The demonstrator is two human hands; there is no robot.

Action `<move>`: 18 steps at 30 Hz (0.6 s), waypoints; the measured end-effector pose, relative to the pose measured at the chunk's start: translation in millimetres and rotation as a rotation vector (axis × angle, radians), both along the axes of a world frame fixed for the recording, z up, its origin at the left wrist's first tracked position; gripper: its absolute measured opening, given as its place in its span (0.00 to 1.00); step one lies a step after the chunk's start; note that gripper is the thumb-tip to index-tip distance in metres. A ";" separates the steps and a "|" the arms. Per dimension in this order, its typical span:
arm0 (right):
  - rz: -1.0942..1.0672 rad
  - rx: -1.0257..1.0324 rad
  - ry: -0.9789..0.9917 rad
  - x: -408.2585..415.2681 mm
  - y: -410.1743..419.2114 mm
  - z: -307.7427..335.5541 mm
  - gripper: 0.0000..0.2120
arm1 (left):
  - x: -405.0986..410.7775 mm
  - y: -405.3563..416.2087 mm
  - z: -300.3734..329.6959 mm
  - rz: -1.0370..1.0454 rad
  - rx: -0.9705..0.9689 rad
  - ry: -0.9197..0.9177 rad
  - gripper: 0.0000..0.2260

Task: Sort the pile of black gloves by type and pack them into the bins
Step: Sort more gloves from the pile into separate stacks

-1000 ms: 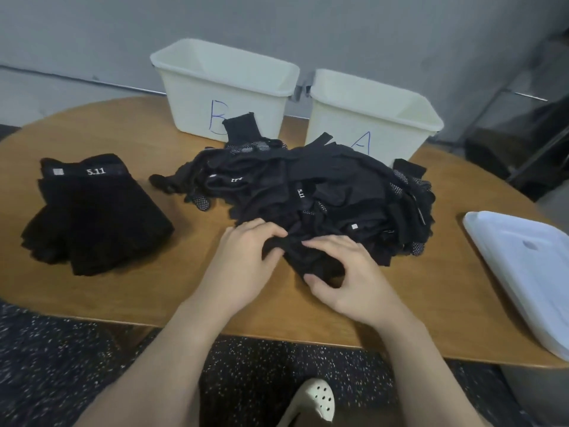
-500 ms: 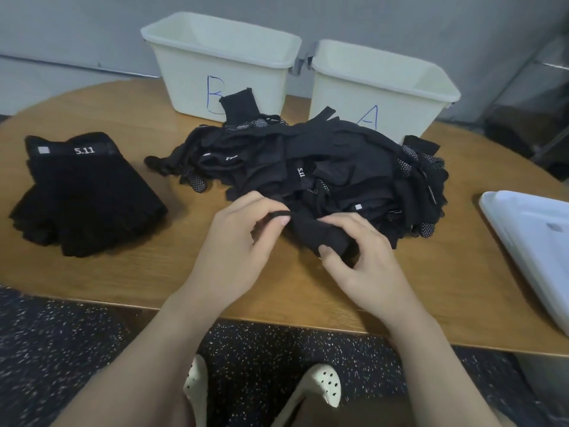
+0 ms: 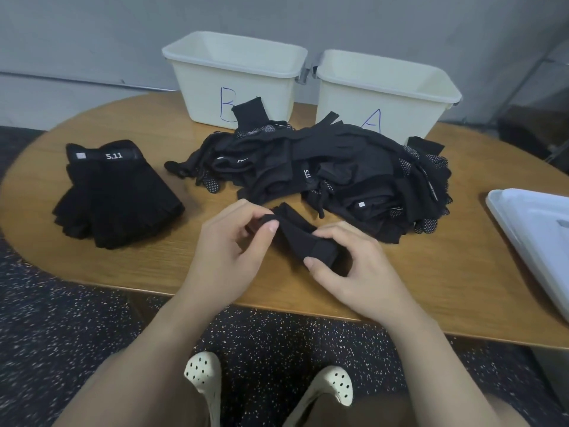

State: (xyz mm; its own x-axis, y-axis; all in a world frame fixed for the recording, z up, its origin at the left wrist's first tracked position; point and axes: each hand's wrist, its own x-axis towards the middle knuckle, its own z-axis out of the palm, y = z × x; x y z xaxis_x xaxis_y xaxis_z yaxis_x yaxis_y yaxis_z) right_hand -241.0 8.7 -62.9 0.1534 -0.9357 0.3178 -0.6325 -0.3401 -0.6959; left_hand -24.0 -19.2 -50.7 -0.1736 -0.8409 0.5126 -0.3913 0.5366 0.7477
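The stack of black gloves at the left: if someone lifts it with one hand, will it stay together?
Probably not. The stack of black gloves looks like soft knit, layered loosely, so it would likely sag and shed pieces. It seems light. The table looks smooth, so pushing should slide it.

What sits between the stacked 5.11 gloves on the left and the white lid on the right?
In the head view, the unsorted glove pile lies between the stacked gloves and the white lid.

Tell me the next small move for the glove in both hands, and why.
Probably lift the glove clear and spread it flat to read its type: the left hand and right hand pinch it bunched, just off the pile.
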 end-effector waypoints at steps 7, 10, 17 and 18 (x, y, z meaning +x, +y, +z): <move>0.072 0.056 0.200 12.8 10.4 2.9 0.30 | 32.6 11.2 -3.2 0.046 0.052 -0.059 0.05; 0.117 0.092 0.252 21.0 16.3 4.7 0.31 | 48.9 11.8 -7.4 0.114 0.156 -0.107 0.06; 0.187 0.052 0.330 35.0 27.9 -3.2 0.17 | 75.2 8.6 -19.2 0.280 0.223 -0.218 0.07; 0.187 0.061 0.337 35.6 27.3 -4.1 0.17 | 77.0 10.4 -19.6 0.289 0.228 -0.199 0.07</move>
